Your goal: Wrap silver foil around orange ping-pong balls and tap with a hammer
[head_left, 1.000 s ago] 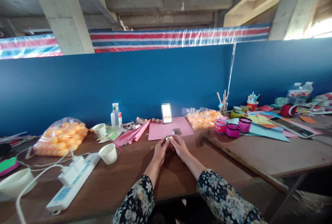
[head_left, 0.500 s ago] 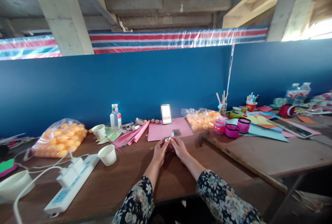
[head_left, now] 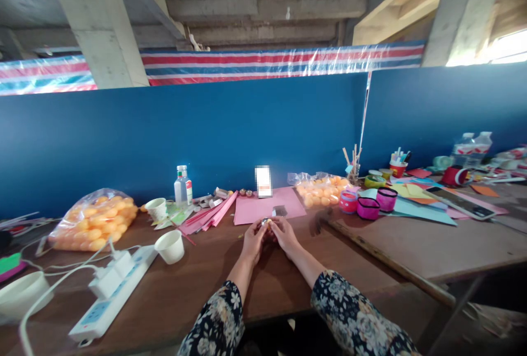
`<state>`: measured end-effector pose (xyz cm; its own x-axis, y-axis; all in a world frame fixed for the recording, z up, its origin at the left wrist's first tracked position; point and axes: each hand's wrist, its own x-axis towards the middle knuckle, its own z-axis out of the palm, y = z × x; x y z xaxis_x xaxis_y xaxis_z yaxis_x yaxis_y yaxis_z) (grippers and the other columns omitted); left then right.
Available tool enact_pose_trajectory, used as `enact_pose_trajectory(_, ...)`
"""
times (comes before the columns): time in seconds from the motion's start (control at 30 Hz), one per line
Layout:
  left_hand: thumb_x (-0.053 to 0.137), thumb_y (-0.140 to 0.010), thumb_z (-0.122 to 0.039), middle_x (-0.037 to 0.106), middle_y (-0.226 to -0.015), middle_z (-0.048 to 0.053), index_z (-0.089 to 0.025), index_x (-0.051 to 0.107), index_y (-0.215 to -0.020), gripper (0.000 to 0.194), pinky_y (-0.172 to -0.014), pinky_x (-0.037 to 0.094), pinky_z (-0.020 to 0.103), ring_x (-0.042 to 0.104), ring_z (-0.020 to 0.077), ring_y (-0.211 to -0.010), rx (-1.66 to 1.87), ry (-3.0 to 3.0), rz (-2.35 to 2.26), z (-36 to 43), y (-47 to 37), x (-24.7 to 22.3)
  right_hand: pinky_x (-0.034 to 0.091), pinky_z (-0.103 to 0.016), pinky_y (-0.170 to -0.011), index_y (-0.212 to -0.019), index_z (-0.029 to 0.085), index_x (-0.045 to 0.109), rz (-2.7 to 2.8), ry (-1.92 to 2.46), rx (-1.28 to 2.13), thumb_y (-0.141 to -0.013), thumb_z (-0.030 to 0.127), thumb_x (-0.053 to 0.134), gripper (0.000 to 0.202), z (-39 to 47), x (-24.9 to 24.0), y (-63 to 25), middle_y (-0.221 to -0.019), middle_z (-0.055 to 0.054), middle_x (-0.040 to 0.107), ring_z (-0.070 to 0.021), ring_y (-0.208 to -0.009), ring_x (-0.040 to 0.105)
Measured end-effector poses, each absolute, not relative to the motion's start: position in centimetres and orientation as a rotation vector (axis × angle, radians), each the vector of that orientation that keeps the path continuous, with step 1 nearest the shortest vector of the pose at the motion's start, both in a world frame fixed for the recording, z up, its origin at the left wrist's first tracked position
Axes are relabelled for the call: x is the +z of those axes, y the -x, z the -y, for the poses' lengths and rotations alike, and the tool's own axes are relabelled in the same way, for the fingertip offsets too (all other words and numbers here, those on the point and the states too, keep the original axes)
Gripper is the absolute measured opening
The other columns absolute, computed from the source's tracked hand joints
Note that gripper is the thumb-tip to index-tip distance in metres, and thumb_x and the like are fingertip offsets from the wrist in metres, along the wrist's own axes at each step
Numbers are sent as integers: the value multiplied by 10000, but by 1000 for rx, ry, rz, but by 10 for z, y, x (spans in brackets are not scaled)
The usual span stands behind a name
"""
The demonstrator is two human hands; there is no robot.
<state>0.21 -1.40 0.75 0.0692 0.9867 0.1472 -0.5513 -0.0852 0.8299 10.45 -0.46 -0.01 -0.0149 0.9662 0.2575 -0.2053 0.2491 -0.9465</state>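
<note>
My left hand (head_left: 254, 238) and my right hand (head_left: 285, 234) meet over the brown table (head_left: 214, 290), their fingers closed on a small shiny metallic ball (head_left: 265, 222). The ball's lower part is hidden by the fingers. Just beyond the hands lies a pink sheet (head_left: 251, 207) with a small grey piece (head_left: 280, 210) on it. Two similar shiny balls (head_left: 246, 193) sit behind the sheet's left back edge, near a blurred white upright object (head_left: 263, 180).
Left: a bag of orange balls (head_left: 96, 224), paper cup (head_left: 170, 246), power strip (head_left: 115, 295) and bottles (head_left: 181, 187). Right: another ball bag (head_left: 323, 190), a long-handled hammer (head_left: 382, 257), pink bands (head_left: 368, 207), a phone (head_left: 463, 204) and coloured paper. A blue partition (head_left: 247, 125) stands behind.
The hands stay in the same place on the ball, with only a slight shift of the fingers around it.
</note>
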Motion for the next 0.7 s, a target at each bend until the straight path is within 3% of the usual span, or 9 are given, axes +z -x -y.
enact_pose_trajectory(0.37,690,-596,-244,654,-861,55,-172,550,-1087,516,-682,465,291,598,141,-694,1460,-919,-660,11,2,3,390,-189,-422,-925,177,542,1233,833,1123,-691,373,570,307,6,1,-107,-799,-36,623,-123,-590,561)
enact_pose_trajectory(0.7,666,-630,-248,649,-878,56,-170,581,-1033,419,-676,473,268,597,128,-718,1460,-765,-666,10,1,4,374,-187,-400,-943,174,547,1164,877,1124,-685,407,555,348,5,3,-105,-753,-27,608,-112,-547,537)
